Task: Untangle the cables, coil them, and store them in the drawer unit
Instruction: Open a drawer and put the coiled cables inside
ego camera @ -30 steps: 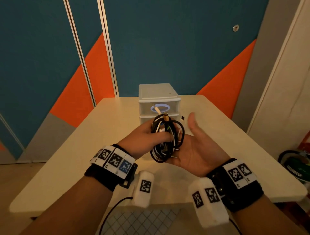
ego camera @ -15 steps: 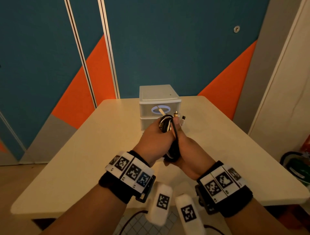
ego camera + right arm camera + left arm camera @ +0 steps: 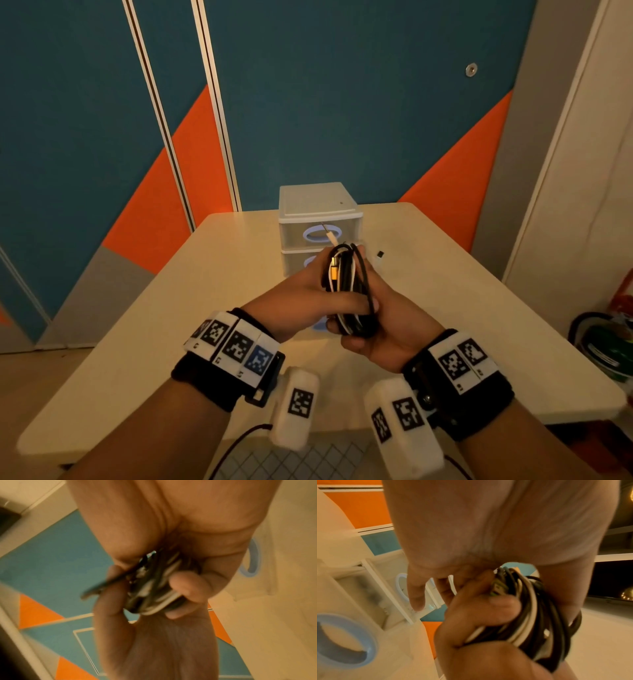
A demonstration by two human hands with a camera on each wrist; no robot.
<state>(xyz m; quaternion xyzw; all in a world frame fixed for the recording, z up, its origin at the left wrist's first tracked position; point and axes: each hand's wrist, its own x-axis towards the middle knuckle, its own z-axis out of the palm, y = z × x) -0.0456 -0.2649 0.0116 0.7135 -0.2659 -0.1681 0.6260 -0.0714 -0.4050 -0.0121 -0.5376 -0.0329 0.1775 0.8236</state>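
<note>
Cable bundle [image 3: 347,291] of black and white leads, gathered into a flattened coil, held upright in the air between both hands, above the table [image 3: 137,342] and just in front of the drawer unit [image 3: 318,209]. Left hand [image 3: 301,294] wrapped around the bundle from the left, thumb laid across the strands; apparently to keep the loops from springing apart. Right hand [image 3: 387,329] closed around the lower part from the right, fingers curled under the coil; judged a steadying or compressing grip before stowing. One white plug end [image 3: 329,235] protruding above the coil, not tucked in. Small connector [image 3: 379,255] lying on the table to the right of the unit; whether attached to the bundle, impossible to tell. Visible drawer fronts shut; storing not yet done.
</note>
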